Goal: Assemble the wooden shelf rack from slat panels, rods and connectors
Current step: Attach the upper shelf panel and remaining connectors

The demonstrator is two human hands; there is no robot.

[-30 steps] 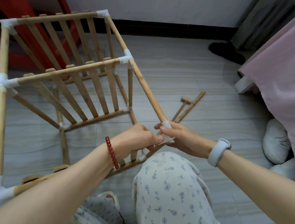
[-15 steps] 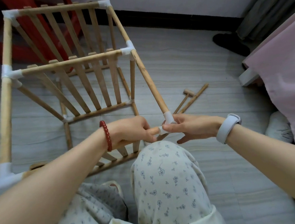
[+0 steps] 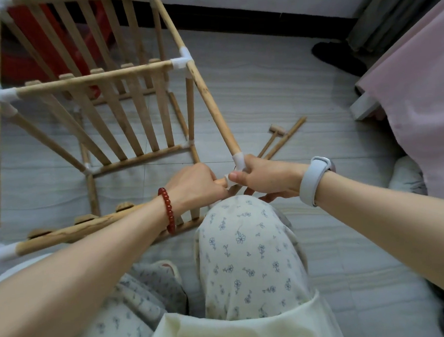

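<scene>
The wooden shelf rack [image 3: 121, 115] lies on its side on the floor, its slat panels joined by rods and white connectors. Nearest me, a slat panel's edge rod [image 3: 69, 233] runs from a white corner connector at the far left toward my hands. My left hand [image 3: 194, 189] grips the near end of that rod. My right hand [image 3: 267, 179] holds the white corner connector [image 3: 238, 161] at the end of a long rod [image 3: 204, 90], thumb pressed on its open socket. The rod's tip sits right at that socket.
A small wooden mallet [image 3: 273, 136] and a loose rod [image 3: 286, 136] lie on the grey floor tiles past my right hand. A pink bedcover [image 3: 422, 94] hangs at the right, a red object [image 3: 21, 64] sits behind the rack. My knee [image 3: 248, 243] is under my hands.
The rack has tilted and its near corner has shifted a little. My hands have drawn closer together, bringing the rod end up to the connector socket.
</scene>
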